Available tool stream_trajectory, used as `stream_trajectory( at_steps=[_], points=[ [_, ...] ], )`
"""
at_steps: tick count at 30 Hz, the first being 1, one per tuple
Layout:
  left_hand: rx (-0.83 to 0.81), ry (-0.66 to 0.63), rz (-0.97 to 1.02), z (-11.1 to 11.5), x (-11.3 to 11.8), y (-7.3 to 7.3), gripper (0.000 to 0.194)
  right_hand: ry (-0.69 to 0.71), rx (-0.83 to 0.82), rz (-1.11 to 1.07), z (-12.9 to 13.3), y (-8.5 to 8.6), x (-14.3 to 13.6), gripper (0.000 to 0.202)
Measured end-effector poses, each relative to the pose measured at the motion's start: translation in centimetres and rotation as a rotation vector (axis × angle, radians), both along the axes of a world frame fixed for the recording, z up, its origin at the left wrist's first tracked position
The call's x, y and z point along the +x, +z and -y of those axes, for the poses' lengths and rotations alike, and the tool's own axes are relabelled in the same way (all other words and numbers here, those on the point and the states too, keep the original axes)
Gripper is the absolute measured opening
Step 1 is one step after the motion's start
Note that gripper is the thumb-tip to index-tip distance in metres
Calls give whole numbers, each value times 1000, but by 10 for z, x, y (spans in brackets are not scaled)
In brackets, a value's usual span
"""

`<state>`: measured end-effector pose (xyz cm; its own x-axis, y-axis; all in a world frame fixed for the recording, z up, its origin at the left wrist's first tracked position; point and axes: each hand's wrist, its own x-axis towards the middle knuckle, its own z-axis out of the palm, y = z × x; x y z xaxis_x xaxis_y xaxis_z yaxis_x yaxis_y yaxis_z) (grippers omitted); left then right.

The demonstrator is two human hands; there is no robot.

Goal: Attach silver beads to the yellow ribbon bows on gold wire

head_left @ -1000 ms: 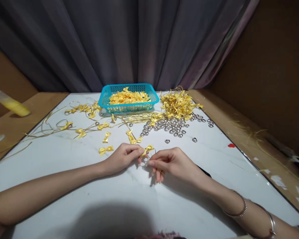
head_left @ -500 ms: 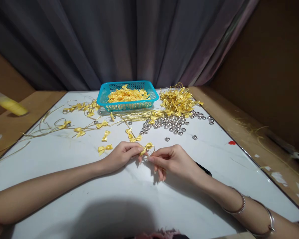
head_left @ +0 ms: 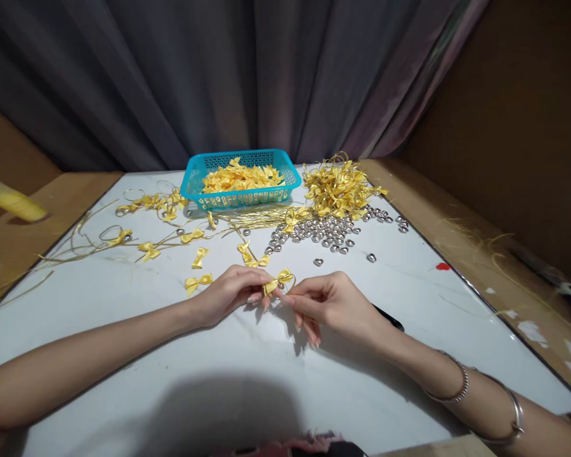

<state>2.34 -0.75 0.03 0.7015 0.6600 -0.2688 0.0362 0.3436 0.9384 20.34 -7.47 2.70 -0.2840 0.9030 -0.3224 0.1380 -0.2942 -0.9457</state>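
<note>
A marble-patterned white surface (head_left: pixel 99 279) carries the spread, a blue basket (head_left: pixel 200 202) of yellow bows at its far side. Beside the basket lies a tangled bunch of bows and cords (head_left: pixel 340 190); loose ends there could snag if one strand is tugged.

Nearer the wearer, the left hand (head_left: pixel 223 292) and right hand (head_left: pixel 337 304) meet in front of the scattered pieces, just above the surface. The left grip pinches one end of a yellow bow (head_left: pixel 285 275), whose satin-like folds could crease or twist under too hard a squeeze. The right grip closes fingertip to thumb on a thin cord (head_left: pixel 295 284) curving beside the bow (the exact pinch point is hidden). Pulled unevenly, the cord could kink, slip free or drag the bow askew.

Smallest of all, silver beads (head_left: pixel 333 235) lie heaped beyond the right hand, with one stray bead (head_left: pixel 318 261) nearer the fingers; a brushing knuckle could send it rolling. Another glints by the held bow, seemingly liable to slide should the cord slacken.
</note>
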Motion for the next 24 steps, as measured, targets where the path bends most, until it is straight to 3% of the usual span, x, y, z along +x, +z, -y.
stream_trajectory(
  at_steps=[24],
  points=[
    [75,-39,4,1,-1,-2,25,23,0,20,0,1,0,27]
  ],
)
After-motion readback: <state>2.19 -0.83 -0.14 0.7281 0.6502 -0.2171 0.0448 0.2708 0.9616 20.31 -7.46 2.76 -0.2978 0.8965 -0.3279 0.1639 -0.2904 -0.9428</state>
